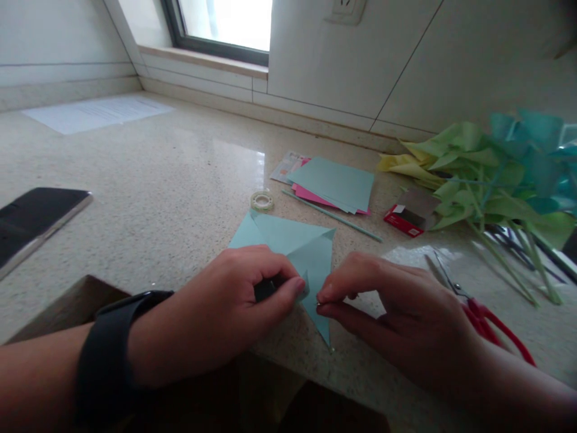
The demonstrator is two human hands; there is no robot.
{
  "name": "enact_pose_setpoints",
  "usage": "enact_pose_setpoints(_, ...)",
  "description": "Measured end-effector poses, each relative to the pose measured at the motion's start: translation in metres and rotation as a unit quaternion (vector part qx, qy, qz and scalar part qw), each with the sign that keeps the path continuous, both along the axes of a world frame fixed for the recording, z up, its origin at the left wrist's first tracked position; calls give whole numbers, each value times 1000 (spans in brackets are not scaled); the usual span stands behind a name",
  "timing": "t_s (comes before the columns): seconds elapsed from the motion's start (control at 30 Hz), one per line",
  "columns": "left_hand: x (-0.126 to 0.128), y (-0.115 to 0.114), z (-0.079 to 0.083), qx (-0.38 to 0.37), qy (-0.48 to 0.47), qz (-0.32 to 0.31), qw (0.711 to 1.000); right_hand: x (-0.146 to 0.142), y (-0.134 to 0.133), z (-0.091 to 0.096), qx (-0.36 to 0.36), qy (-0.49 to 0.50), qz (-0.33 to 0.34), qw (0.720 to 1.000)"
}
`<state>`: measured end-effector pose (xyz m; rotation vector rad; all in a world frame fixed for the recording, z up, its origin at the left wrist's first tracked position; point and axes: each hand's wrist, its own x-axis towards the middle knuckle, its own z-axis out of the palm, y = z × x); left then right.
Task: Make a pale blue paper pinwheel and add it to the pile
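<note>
A light blue paper sheet (293,240), folded into triangular flaps, lies on the speckled stone counter (171,180) near its front edge. My left hand (220,307), with a black watch on the wrist, is closed; its fingers pinch a flap of the paper and hold a small dark object I cannot make out. My right hand (396,313) is closed too, its thumb and forefinger pinching the paper's centre from the right. Both hands meet at the middle of the sheet.
A tape roll (262,200), a thin green stick (333,216), a stack of blue and pink paper (333,183) and a red box (403,219) lie behind. Paper pinwheels (496,174) pile up at right, red-handled scissors (482,313) beside my right hand. A phone (31,222) lies left.
</note>
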<state>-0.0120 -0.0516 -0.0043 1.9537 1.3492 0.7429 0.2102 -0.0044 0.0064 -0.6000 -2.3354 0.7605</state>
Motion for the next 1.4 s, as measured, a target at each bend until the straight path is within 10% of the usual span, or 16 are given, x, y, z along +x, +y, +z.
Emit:
enact_pose_setpoints(1.0, -2, 0, -4, -8, -60, -6, 998, -5, 1, -5, -40, -43, -43, 997)
enact_pose_setpoints(1.4, -2, 0, -4, 7, -56, -11, 998, -6, -1, -11, -196, 13, -39, 980)
